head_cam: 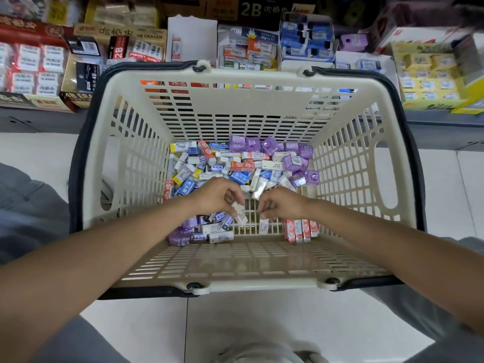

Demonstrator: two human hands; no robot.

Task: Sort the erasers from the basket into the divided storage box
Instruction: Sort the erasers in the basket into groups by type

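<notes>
Both hands are working low inside the cream slotted plastic shopping basket (262,106) with dark handles, which is sitting on the pale tiled floor (248,318).

Left hand (218,196) is pinching a small white rectangular eraser (239,212) between curled fingertips; the eraser is tilting downward, just above the basket floor. Right hand (279,204) is also curling its fingers, closing on a second white paper-sleeved eraser (264,226) that is hanging below them. Likely reason for the paired grip: same-type pieces are being gathered together before transfer.

The loose heap of mixed erasers (235,166) (blue, orange-red, white, yellow sleeves) is filling the far half of the basket, with purple wrapped cube erasers (272,150) clustering at the far right. Near the front wall, red-and-white erasers (301,230) are standing in a neat row on the right, and a smaller mixed group is lying on the left. This looks like pre-sorting by type.

The cardboard display boxes with compartments (248,52) are standing behind the basket, on a shelf; judged the destination. Most stock is remaining unsorted.
</notes>
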